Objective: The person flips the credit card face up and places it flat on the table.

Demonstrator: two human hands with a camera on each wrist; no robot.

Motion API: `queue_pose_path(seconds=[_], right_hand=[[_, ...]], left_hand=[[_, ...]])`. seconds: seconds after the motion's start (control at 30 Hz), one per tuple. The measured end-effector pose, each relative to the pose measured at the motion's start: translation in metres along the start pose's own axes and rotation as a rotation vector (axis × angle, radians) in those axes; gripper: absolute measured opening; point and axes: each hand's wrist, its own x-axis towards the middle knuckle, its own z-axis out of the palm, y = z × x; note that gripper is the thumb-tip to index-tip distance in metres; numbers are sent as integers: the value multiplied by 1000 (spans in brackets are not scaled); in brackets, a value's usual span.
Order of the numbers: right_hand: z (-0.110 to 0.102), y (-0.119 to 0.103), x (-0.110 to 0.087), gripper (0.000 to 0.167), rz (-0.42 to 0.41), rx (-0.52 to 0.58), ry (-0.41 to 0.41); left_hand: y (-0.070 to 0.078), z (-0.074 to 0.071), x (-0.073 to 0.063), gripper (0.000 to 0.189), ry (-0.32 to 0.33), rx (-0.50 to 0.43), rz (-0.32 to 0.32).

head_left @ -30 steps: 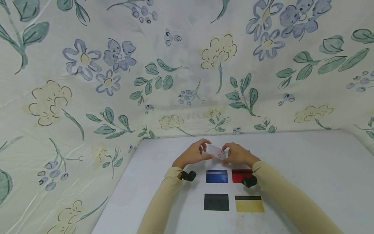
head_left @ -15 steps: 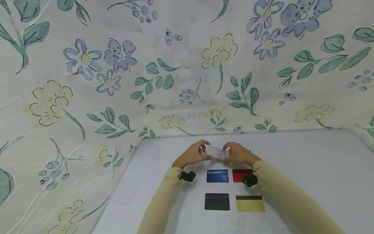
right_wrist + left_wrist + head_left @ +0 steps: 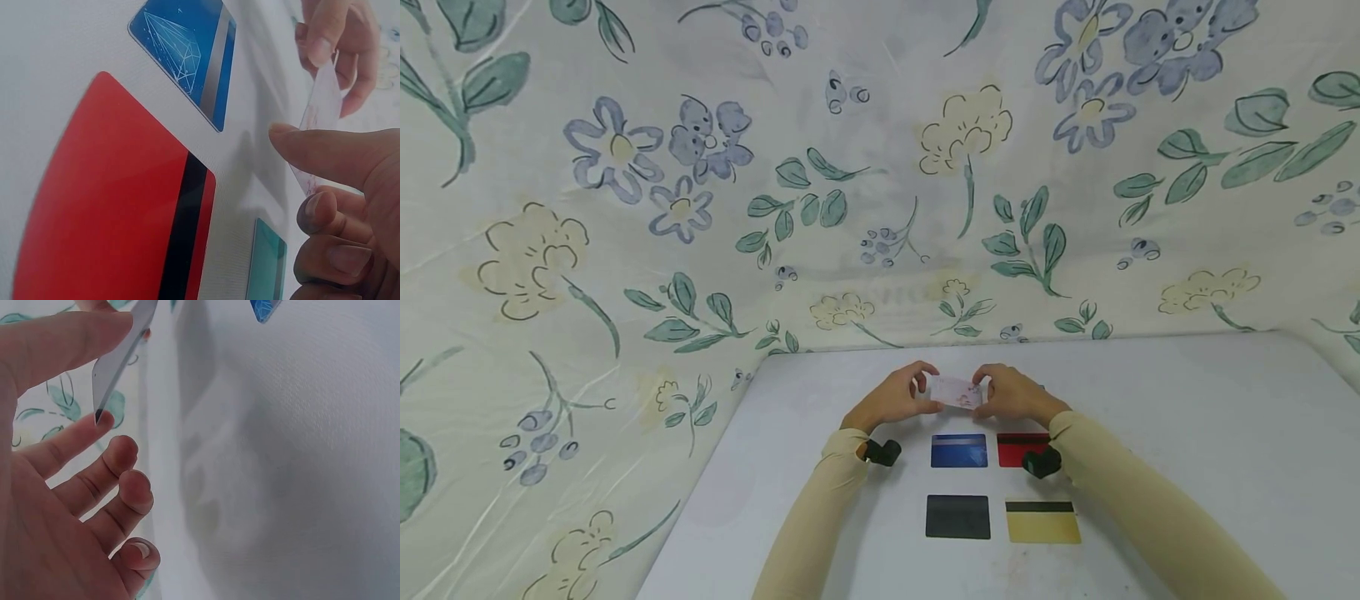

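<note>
A pale card with a pinkish pattern (image 3: 957,392) is held up over the far part of the table, between both hands. Thumb and index finger of the left hand (image 3: 901,393) pinch its left end; the other fingers (image 3: 120,456) spread loosely below in the left wrist view. At the opposite end, the right hand (image 3: 1011,394) pinches the card between thumb and curled fingers. Below the hands lie a blue card (image 3: 958,451) and a red card (image 3: 1017,450), the latter partly covered by the right wrist camera. A teal card (image 3: 267,262) lies near the right hand.
Nearer the body, a black card (image 3: 958,517) and a gold card with a dark stripe (image 3: 1042,523) lie side by side on the white table (image 3: 1210,433). Behind the table's far edge rises a flower-patterned cloth (image 3: 880,192).
The pale card has turned slightly, so its slanted edges sit more level. The left fingers have dropped a touch; the right hand stays nearly still. The cards on the table keep their places.
</note>
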Motion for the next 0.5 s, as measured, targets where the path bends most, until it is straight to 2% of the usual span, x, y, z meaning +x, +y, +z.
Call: queue_pose_path(seconds=[0.5], right_hand=[[2,-1,1,58,24,-33,18]], left_hand=[[-7,5,1,60,-25,37,-59]])
